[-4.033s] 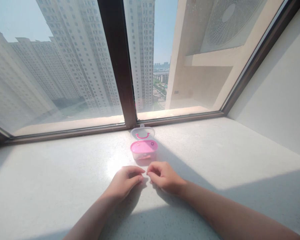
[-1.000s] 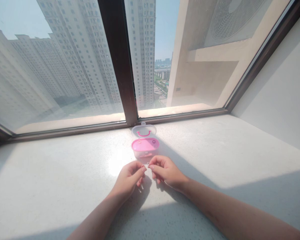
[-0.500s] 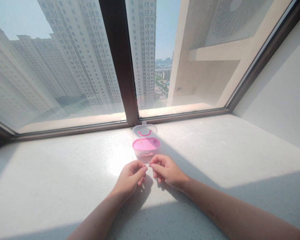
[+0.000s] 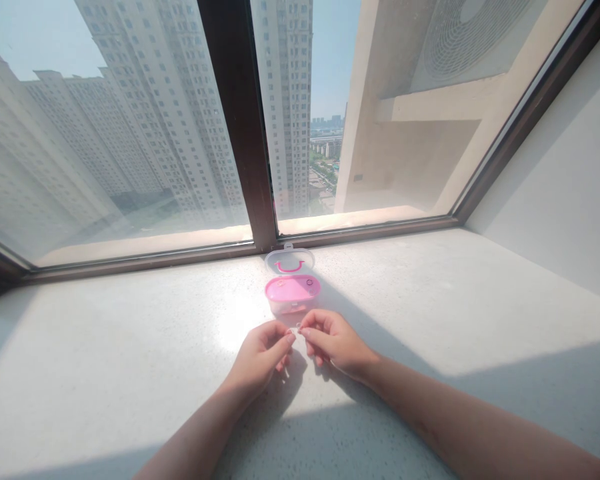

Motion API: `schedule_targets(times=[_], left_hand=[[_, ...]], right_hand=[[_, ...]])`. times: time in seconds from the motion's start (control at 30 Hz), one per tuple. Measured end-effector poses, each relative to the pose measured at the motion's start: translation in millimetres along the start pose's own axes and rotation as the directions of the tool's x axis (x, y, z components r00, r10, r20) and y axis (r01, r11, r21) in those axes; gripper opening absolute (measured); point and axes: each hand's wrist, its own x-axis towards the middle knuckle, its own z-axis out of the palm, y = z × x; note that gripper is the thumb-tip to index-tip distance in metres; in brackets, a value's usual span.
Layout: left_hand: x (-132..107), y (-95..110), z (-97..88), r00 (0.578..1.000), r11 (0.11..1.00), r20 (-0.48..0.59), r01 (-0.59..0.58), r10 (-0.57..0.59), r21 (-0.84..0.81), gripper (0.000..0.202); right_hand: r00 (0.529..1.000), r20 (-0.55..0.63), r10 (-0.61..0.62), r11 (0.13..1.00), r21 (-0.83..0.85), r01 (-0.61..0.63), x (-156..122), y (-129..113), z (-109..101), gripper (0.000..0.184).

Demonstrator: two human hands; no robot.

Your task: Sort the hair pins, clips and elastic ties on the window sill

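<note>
1. Left hand (image 4: 260, 353) and right hand (image 4: 333, 343) are both thumb-to-forefinger pinched, tips meeting on a tiny piece (image 4: 296, 328) just above the sill (image 4: 130, 347). The other fingers are curled under.
2. The piece sits at 12 o'clock of the knuckles. The pink box (image 4: 293, 293) is a short way on at 12 o'clock, near but not touching.
3. The box is open. Its clear lid (image 4: 289, 260) is folded back at 12 o'clock against the window frame (image 4: 260, 240).
4. My read on handling:
   - Keep the wrists planted on the sill and the pinch light.
   - Work low, so that a dropped piece lands close by.
   - Keep out of the glare patch at 9 o'clock.
5. Hard to make out:
   - The piece is pale and too small to identify.
   - I can't tell which hand carries the load.
   - The box contents are just specks on pink.
   - The fingertip pads are hidden from this angle.
</note>
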Motion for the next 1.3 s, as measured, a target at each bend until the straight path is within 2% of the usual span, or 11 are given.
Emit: schedule_targets(times=[1.3], left_hand=[[-0.7, 3.4, 0.9, 1.0, 0.999, 0.012, -0.015, 0.014, 0.039, 0.028]], right_hand=[[1.0, 0.009, -0.008, 1.0, -0.017, 0.008, 0.4, -0.7, 0.0, 0.019]])
